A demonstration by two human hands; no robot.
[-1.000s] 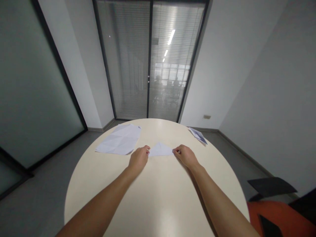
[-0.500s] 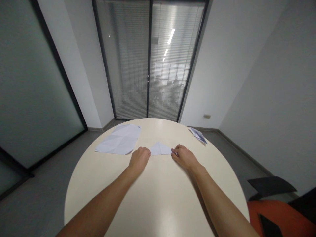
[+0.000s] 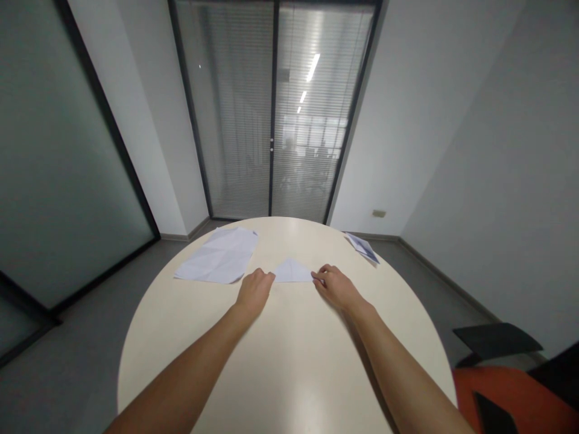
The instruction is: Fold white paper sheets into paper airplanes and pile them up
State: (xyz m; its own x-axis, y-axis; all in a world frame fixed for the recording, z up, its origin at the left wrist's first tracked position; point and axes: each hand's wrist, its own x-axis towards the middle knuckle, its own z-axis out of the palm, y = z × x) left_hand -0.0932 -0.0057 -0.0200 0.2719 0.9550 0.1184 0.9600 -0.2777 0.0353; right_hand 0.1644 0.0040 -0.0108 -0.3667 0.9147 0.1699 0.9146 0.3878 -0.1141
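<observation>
A small white sheet of paper folded into a triangle [image 3: 292, 271] lies on the round table, its peak pointing away from me. My left hand [image 3: 256, 290] is closed at its left corner, fingers pinched together there. At the opposite corner, my right hand [image 3: 333, 284] pinches the paper between thumb and fingers. Both forearms reach in low over the tabletop. The paper's two end corners are hidden under my fingertips.
On the cream round table [image 3: 289, 349], a larger creased sheet [image 3: 221, 256] lies at the far left. A folded printed paper [image 3: 362, 247] rests near the right rim. An orange chair [image 3: 506, 398] with black armrests stands at lower right. Glass doors [image 3: 271, 114] rise behind.
The folded triangle and both my hands have shifted very slightly to the left. My grip at the two corners stays the same.
</observation>
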